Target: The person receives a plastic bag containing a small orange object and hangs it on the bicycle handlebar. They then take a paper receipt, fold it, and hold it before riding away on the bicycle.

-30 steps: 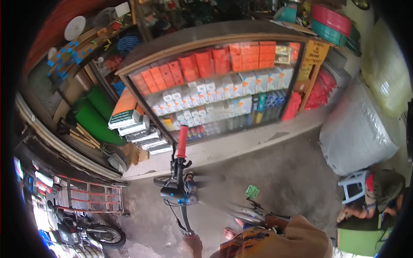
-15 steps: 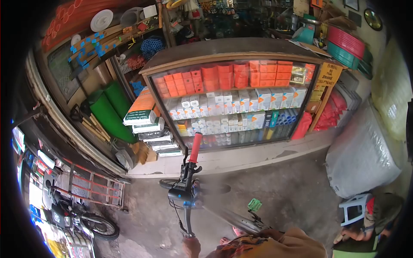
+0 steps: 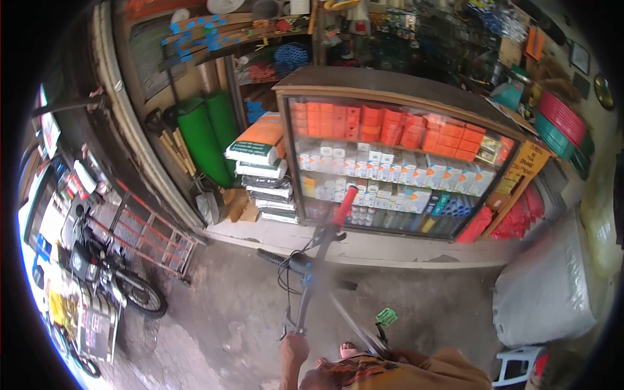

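My left hand (image 3: 294, 351) is closed around the near end of a bicycle's handlebar (image 3: 305, 292), low in the view. The far end of the bar carries a red grip (image 3: 344, 205), which no hand touches. Cables curve out in front of the bar. Partly hidden below is the front wheel (image 3: 272, 257), pointing left. The frame tube (image 3: 351, 318) is smeared by motion and runs back toward my body, near a green pedal (image 3: 387, 317). My right hand does not show.
A glass display case (image 3: 396, 162) full of boxes stands ahead on a tiled ledge (image 3: 403, 250). Stacked sacks (image 3: 263, 172) lie to its left. A parked motorcycle (image 3: 123, 279) and a metal rack (image 3: 153, 231) are at left. A large wrapped bundle (image 3: 546, 286) and a plastic stool (image 3: 517, 367) are at right.
The view has swung left, so the case and sacks sit farther right. The handlebar has turned, its red grip now leaning right. A foot in a pink sandal shows more fully. My left hand keeps its hold.
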Demonstrator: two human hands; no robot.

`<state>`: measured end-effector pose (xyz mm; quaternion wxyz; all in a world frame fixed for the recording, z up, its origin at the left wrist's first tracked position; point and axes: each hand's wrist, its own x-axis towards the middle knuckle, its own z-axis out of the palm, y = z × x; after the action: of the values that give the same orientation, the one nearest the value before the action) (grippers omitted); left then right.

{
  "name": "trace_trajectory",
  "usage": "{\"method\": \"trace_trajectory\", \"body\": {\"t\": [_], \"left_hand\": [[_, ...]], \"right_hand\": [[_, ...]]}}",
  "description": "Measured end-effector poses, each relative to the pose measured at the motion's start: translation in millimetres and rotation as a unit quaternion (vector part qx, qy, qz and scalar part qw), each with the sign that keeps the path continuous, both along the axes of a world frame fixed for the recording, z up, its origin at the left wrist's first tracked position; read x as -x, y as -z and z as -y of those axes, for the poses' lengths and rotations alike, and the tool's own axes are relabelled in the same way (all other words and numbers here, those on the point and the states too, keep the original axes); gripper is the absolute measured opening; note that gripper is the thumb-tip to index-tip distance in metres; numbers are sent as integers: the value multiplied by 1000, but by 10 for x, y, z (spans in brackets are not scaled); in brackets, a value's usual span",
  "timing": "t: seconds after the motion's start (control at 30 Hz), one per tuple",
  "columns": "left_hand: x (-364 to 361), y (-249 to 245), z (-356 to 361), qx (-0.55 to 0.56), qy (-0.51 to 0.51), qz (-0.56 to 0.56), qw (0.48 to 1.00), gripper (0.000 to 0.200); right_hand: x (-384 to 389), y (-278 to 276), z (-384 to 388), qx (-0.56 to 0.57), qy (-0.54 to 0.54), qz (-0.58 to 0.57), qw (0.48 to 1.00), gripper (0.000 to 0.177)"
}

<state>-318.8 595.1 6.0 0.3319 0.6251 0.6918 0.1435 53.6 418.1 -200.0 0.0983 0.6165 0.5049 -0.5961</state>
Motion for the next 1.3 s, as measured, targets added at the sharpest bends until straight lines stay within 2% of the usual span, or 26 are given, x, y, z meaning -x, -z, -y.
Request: {"method": "trace_trajectory", "body": {"t": [0.1, 0.17, 0.2, 0.23, 0.27, 0.3, 0.33, 0.37, 0.43, 0.5, 0.57, 0.6, 0.63, 0.67, 0.7, 0.77, 0.83, 0.93, 1.03, 1.17, 1.23, 1.3], "left_hand": [[-129, -144, -43, 8, 43, 13, 999, 25], [-207, -322, -59, 13, 77, -4, 997, 25], [-242, -358, -76, 62, 112, -37, 991, 26], [-258, -188, -59, 2, 127, -9, 992, 25], [-276, -157, -26, 14, 88, 23, 996, 24], [-346, 180, -77, 42, 71, 43, 996, 24], [-364, -70, -137, 66, 93, 44, 992, 23], [-455, 24, -175, 57, 62, 66, 994, 25], [-430, -294, -132, 59, 56, 127, 989, 28], [-573, -198, -148, 35, 67, 100, 992, 29], [-638, -197, -177, 32, 73, 87, 993, 31], [-669, -280, -173, 41, 69, 91, 993, 32], [-714, -334, -201, 50, 67, 95, 992, 33], [-744, -330, -226, 48, 78, 96, 991, 34], [-780, -295, -247, 46, 89, 97, 990, 36], [-853, -174, -319, 32, 115, 93, 989, 37], [-910, 38, -389, 7, 136, 86, 987, 38], [-897, 232, -407, -33, 127, 80, 988, 36], [-819, 277, -436, -54, 138, 45, 988, 35], [-589, 36, -327, -43, 66, 45, 996, 34], [-438, -424, -191, -31, 29, 26, 999, 32], [-319, -412, -186, -20, 7, 19, 1000, 30]], "right_hand": [[-105, -31, -116, -15, 6, -3, 1000, 41], [-201, 16, -220, -34, 50, -23, 998, 42], [-232, 61, -292, -49, 95, -44, 993, 42], [-256, 135, -342, -66, 162, -77, 981, 42], [-253, 169, -428, -91, 227, -112, 963, 43], [-237, 169, -541, -123, 266, -138, 946, 43], [-254, 52, -798, -152, 264, -150, 941, 44], [-286, -49, -1073, -181, 261, -163, 934, 45], [-58, -697, -1366, -236, 294, -191, 906, 48], [28, -1073, -1454, -293, 356, -215, 861, 50], [-387, -1106, -1897, -380, 381, -109, 836, 49], [-390, -1529, -2028, -442, 368, -193, 795, 50], [-576, -1842, -2252, -465, 361, -116, 800, 53], [-809, -2004, -2462, -516, 371, -126, 761, 51], [-1093, -2121, -2763, -516, 415, -79, 745, 47], [-1680, -2310, -3317, -663, 310, -37, 681, 45], [-1807, -2728, -3687, -673, 334, -66, 656, 45], [-1975, -3066, -4303, -686, 302, -1, 662, 47], [-2021, -3165, -4806, -732, 210, 62, 645, 49], [-2049, -2932, -5336, -682, 135, 170, 699, 52], [-1931, -2550, -5472, -656, 153, 105, 732, 46], [-1770, -2539, -5416, -623, 92, 268, 729, 43]]}}
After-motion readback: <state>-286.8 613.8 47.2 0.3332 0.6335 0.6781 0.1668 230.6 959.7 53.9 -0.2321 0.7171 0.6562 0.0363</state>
